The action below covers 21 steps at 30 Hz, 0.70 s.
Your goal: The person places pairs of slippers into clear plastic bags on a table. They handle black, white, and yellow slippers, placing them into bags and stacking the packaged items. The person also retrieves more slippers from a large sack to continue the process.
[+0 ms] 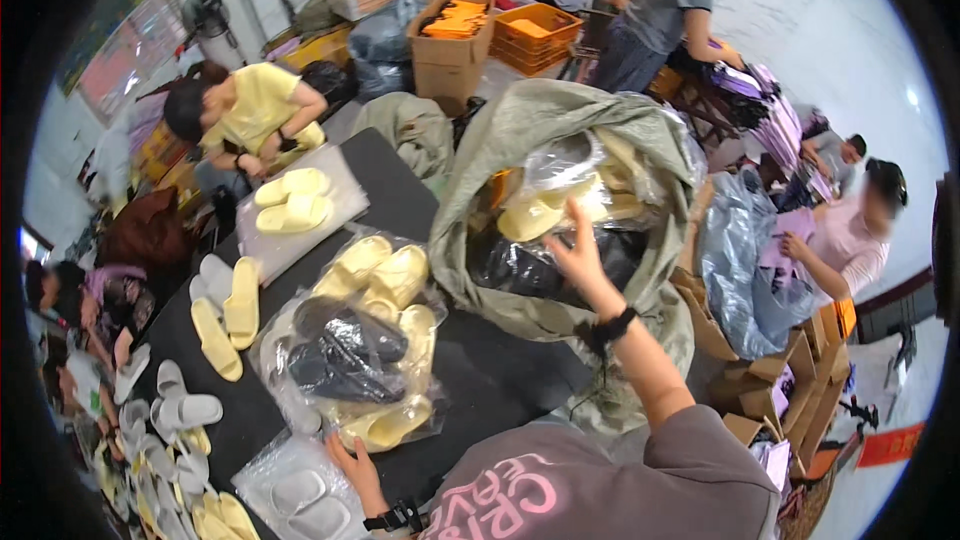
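Note:
My right hand (pixel 580 252) reaches over the mouth of a large grey-green woven sack (pixel 455 210), fingers spread. It is closest to a bagged pair of pale yellow slippers (pixel 530 219); whether it touches the plastic I cannot tell. Dark bagged slippers (pixel 510 265) also lie inside the sack. My left hand (pixel 360 475) is low by the table, its fingers extended between the pile of bagged slippers and a bagged grey pair (pixel 310 505). On that pile, a black pair in clear plastic (pixel 345 345) rests on top of yellow pairs (pixel 415 340).
Loose yellow slippers (pixel 240 305) lie on the black table (pixel 480 365), with many grey and yellow ones along its left edge. Across it, a person in yellow (pixel 255 115) sits by stacked clear bags (pixel 345 200) bearing a yellow pair. Cardboard boxes (pixel 450 70) stand behind.

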Motion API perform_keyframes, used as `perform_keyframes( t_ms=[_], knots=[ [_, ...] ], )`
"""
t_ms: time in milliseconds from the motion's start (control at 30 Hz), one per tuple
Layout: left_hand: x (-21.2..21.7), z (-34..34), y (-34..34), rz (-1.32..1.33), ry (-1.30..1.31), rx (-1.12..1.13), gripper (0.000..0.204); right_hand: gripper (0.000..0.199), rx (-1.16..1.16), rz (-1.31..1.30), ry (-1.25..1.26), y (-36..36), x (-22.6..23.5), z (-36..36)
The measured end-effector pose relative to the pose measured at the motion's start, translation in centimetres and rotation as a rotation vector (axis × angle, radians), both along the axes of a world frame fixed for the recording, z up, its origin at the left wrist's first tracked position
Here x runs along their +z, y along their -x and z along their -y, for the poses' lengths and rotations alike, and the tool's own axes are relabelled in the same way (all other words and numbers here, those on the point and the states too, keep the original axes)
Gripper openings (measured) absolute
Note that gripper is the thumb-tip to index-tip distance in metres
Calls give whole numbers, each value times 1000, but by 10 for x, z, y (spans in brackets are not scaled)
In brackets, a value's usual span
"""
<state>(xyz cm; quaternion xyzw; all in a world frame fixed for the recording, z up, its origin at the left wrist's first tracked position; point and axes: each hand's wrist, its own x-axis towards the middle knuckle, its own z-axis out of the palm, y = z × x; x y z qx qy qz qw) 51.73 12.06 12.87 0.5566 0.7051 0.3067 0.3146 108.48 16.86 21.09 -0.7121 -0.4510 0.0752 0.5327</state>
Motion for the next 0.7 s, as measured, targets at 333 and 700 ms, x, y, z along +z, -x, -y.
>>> perform_keyframes(
  t_ms=[333, 700],
  knots=[
    [63, -22, -90, -199, -111, -252, 67, 119, 48, 950, 681, -129, 31, -14],
    [65, -3, -99, -232, -112, -306, 67, 105, 162, 1222, 777, -107, 24, -59]
  ],
)
